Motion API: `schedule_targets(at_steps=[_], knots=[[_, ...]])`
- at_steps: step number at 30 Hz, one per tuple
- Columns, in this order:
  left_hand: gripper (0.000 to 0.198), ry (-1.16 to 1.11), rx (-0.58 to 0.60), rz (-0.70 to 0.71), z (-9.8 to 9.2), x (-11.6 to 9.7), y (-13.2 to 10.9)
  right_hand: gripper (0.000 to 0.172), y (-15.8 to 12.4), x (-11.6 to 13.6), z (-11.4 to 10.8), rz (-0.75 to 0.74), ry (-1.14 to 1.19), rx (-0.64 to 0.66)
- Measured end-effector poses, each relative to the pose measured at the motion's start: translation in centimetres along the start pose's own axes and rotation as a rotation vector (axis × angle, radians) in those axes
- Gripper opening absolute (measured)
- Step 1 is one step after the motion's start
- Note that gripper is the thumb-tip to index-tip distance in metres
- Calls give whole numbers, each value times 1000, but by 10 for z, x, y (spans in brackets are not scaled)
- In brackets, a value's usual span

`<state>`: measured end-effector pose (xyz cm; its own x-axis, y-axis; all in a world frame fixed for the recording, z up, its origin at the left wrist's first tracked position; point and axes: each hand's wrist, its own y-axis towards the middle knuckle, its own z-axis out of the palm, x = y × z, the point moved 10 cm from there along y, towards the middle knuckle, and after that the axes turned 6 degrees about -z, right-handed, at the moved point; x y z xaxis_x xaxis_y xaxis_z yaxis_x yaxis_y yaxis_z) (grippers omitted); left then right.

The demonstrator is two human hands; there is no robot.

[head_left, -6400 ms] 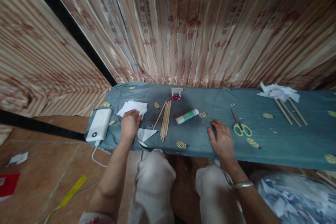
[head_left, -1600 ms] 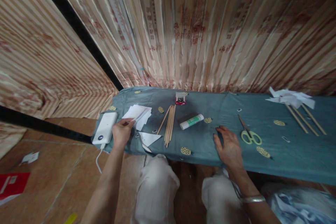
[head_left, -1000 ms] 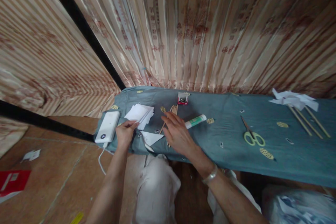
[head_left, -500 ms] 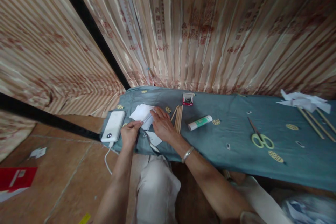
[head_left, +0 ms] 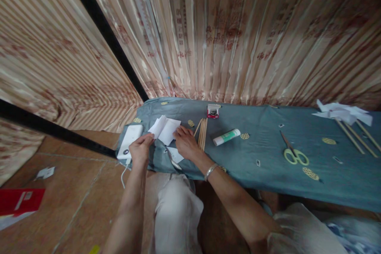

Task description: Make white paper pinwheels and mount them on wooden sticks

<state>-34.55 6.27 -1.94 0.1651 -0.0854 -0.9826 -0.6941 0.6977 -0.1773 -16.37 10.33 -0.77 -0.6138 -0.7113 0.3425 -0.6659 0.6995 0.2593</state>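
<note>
Several white sheets of paper (head_left: 169, 130) lie at the left end of the cloth-covered table, and the top one is partly folded over. My left hand (head_left: 140, 151) pinches the left side of this paper between thumb and fingers. At its right edge, my right hand (head_left: 188, 143) has its fingers bent together on the paper. Just in front of the hands is another white paper piece (head_left: 175, 154), with a slim pointed tool (head_left: 175, 163) beside it. Close to the right fingertips lies a bundle of wooden sticks (head_left: 203, 133).
A white power bank (head_left: 130, 141) with a cable lies at the table's left end. Right of the sticks are a small red box (head_left: 213, 111), a glue stick (head_left: 226, 137) and scissors (head_left: 294, 154). Paper pinwheels (head_left: 345, 112) on sticks lie at the far right. A black pole (head_left: 110, 39) slants behind.
My left hand has moved left and slightly up, away from my right hand. The paper between them has opened out, showing a fold. The view has shifted slightly.
</note>
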Motion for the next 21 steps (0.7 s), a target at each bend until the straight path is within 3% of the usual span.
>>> schedule_targets(at_steps=[5,13,16,17,21], knots=[[26,39,-16,93,-2,-23,-6,32,-1,-1,-6,21,22,-6],[26,-160,45,136,7,-67,-39,39,-8,-3,-15,53,90,-29],[26,-215,145,37,28,-66,-61,47,-23,-11,-37,103,165,-121],[27,-211,188,10,38,-63,-70,49,-34,-18,-50,136,248,-205],[33,-256,364,-173,86,-30,-113,51,-108,-66,-99,336,497,-515]])
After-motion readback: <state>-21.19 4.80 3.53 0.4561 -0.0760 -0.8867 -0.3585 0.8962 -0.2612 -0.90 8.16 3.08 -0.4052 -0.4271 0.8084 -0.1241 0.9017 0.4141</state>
